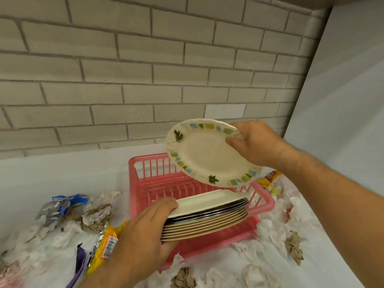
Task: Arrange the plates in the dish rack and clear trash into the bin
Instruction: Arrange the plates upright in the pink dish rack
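Head view. Pinching patterned plate [207, 154] by its rim with right hand [255, 142], tilted above pink dish rack [145, 179]. Gripping stack of plates [207, 215] with left hand [143, 227], over rack's near side. Crumpled tissues [268, 231], wrappers [62, 206] strewn across table [62, 175].

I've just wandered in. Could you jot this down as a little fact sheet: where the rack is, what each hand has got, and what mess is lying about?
Dish rack: pink plastic, on the white counter; the slots that show are empty
Right hand: grip on the rim of a patterned plate, tilted above the rack
Left hand: grip on the left edge of a stack of plates, over the rack's front
Trash: crumpled tissues and a yellow wrapper around the rack
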`<act>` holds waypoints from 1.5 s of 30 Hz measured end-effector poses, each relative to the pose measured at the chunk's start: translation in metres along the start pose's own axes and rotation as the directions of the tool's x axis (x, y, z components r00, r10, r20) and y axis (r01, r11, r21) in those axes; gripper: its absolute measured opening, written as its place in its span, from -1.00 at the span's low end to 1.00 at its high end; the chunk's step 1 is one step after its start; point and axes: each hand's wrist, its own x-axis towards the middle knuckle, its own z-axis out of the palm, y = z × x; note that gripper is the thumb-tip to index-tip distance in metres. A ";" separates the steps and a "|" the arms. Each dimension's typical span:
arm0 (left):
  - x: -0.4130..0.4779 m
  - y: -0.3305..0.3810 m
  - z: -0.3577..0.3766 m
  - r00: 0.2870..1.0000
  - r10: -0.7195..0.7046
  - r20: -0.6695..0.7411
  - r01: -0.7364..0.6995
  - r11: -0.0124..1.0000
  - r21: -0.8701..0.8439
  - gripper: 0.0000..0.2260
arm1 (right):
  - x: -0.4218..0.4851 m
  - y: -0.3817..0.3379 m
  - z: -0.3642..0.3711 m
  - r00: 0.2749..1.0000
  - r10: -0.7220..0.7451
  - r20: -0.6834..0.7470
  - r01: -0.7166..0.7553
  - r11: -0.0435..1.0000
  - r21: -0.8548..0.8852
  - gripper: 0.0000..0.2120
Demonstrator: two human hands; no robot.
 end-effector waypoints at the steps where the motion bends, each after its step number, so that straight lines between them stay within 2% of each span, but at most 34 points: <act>1: 0.000 0.003 -0.001 1.000 -0.012 0.000 0.012 1.000 0.015 -0.44 | -0.002 0.004 -0.003 0.998 -0.014 -0.056 0.013 0.999 -0.033 -0.86; 4: -0.001 0.011 -0.004 0.999 -0.045 0.015 0.044 0.997 0.063 -0.41 | -0.008 0.015 -0.002 0.983 -0.016 -0.181 -0.001 0.996 -0.091 -0.76; 8: -0.001 0.013 -0.005 0.991 -0.120 0.064 0.113 0.988 0.103 -0.42 | -0.017 0.032 0.020 0.957 0.087 -0.277 -0.116 0.989 -0.090 -0.69; 16: -0.004 0.012 -0.001 0.973 -0.218 0.073 0.209 0.972 0.107 -0.43 | -0.029 0.049 0.067 0.953 0.192 -0.234 -0.198 0.980 -0.003 -0.68; 24: -0.012 0.015 0.012 0.942 -0.335 -0.033 0.335 0.942 0.009 -0.43 | -0.037 0.066 0.070 0.895 0.391 -0.215 -0.379 0.920 0.094 -0.72; 29: -0.014 0.013 0.019 0.924 -0.376 -0.075 0.377 0.926 0.003 -0.49 | -0.041 0.069 0.065 0.877 0.441 -0.193 -0.415 0.895 0.161 -0.75; 33: -0.008 0.013 0.015 0.954 -0.290 -0.083 0.295 0.953 0.068 -0.56 | -0.044 0.063 0.063 0.879 0.443 -0.179 -0.414 0.893 0.176 -0.75; 38: 0.039 0.012 -0.016 0.994 -0.107 -0.026 0.110 0.974 0.196 -0.82 | -0.045 0.059 0.061 0.880 0.439 -0.183 -0.418 0.897 0.142 -0.73; 42: 0.089 0.012 -0.060 0.998 0.040 0.053 -0.053 0.961 0.272 -0.91 | -0.046 0.058 0.061 0.884 0.434 -0.173 -0.422 0.900 0.107 -0.76; 45: 0.125 0.015 -0.097 0.973 0.201 0.113 -0.228 0.907 0.353 -0.89 | -0.046 0.056 0.062 0.883 0.433 -0.178 -0.425 0.901 0.083 -0.78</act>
